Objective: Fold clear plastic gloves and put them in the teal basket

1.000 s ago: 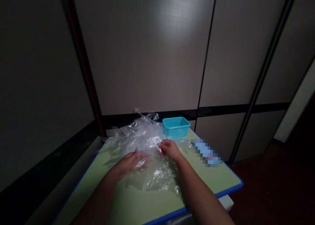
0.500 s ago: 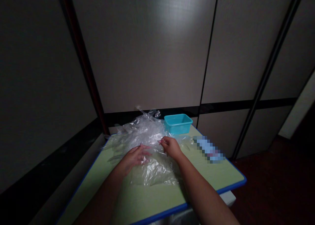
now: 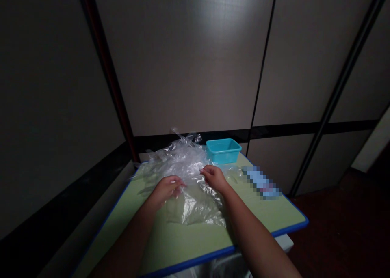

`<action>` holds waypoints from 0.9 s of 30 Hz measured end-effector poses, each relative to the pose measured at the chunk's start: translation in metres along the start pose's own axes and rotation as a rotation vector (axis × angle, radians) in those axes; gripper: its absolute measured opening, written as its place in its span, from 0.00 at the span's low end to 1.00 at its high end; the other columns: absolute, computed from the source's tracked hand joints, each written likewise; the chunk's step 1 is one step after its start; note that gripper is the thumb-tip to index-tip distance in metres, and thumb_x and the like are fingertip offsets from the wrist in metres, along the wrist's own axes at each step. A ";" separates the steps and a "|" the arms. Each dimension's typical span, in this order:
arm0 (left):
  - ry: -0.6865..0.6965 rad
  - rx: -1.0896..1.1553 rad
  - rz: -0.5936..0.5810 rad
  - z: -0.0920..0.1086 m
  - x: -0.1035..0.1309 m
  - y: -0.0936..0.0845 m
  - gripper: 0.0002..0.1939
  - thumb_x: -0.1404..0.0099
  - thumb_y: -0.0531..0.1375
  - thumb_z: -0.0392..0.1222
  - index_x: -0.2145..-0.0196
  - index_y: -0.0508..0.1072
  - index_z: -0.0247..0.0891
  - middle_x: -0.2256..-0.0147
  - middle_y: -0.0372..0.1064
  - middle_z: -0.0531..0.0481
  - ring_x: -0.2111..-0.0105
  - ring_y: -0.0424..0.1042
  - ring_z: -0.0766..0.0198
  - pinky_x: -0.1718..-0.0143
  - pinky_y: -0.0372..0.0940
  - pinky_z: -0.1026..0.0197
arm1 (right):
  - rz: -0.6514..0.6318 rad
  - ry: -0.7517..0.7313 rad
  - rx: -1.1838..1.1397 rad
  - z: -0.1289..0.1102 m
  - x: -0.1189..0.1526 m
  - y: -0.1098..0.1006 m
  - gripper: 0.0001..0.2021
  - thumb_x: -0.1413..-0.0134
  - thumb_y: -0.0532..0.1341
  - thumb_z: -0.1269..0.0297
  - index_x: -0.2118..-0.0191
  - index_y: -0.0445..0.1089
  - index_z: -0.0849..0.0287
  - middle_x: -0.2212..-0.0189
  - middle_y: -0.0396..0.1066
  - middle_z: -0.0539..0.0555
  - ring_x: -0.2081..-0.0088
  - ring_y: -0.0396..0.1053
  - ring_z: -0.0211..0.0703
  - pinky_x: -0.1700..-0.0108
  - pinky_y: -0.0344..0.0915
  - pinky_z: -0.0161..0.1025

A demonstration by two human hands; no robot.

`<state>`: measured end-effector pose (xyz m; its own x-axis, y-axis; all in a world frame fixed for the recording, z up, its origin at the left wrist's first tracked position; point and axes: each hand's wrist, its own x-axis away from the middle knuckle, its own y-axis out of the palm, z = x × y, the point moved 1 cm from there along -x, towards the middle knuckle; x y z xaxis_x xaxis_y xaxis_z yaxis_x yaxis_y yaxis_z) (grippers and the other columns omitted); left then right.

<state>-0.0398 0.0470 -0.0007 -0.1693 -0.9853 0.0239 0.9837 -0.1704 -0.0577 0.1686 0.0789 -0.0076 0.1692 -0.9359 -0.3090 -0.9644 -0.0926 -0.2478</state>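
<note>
Clear, crinkled plastic bags lie heaped over the back left of a pale green table. A flatter piece of clear plastic spreads toward the front, below both hands. My left hand is at its left side, fingers curled together with thumb and fingertips on the thin plastic. On the right, my right hand pinches the clear plastic between thumb and fingers, beside the heap. The exact edges held are hard to make out.
A turquoise plastic basket stands at the back edge, right of the heap. A blurred-out bluish item lies on the table's right side. Behind the table rise grey-brown panels with dark strips. Something white is under the front right edge.
The fingers of my left hand have drawn together from a spread pose. The front plastic has shifted and crumpled a little. The whole view has moved slightly.
</note>
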 end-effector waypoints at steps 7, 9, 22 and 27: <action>0.046 -0.014 0.018 0.004 0.001 -0.002 0.20 0.55 0.65 0.55 0.78 0.68 0.35 0.80 0.68 0.53 0.84 0.64 0.70 0.82 0.57 0.67 | 0.045 -0.004 -0.002 -0.002 0.000 -0.002 0.19 0.47 0.55 0.46 0.74 0.66 0.59 0.87 0.60 0.44 0.87 0.54 0.32 0.83 0.50 0.31; 0.061 -0.011 0.045 0.004 0.000 -0.002 0.21 0.54 0.65 0.58 0.77 0.69 0.35 0.81 0.67 0.53 0.84 0.63 0.70 0.82 0.57 0.67 | 0.062 -0.008 0.012 -0.003 0.000 -0.003 0.19 0.48 0.56 0.47 0.76 0.65 0.59 0.87 0.60 0.45 0.86 0.55 0.32 0.82 0.50 0.31; 0.154 0.019 0.252 -0.003 -0.009 -0.008 0.26 0.56 0.64 0.63 0.76 0.71 0.34 0.80 0.67 0.53 0.83 0.63 0.70 0.81 0.59 0.66 | 0.222 -0.012 -0.004 -0.001 -0.003 -0.014 0.18 0.50 0.57 0.47 0.76 0.65 0.59 0.86 0.61 0.46 0.86 0.57 0.33 0.82 0.53 0.31; 0.185 0.046 0.262 0.003 -0.003 -0.007 0.26 0.54 0.62 0.64 0.74 0.70 0.35 0.77 0.71 0.50 0.82 0.66 0.67 0.78 0.62 0.63 | 0.321 -0.005 -0.078 -0.001 -0.008 -0.021 0.21 0.50 0.54 0.44 0.74 0.65 0.60 0.82 0.61 0.47 0.84 0.59 0.34 0.81 0.56 0.32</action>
<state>-0.0458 0.0517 0.0029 0.0864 -0.9820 -0.1679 0.9962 0.0863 0.0078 0.1877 0.0877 0.0009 -0.1453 -0.9199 -0.3641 -0.9813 0.1810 -0.0656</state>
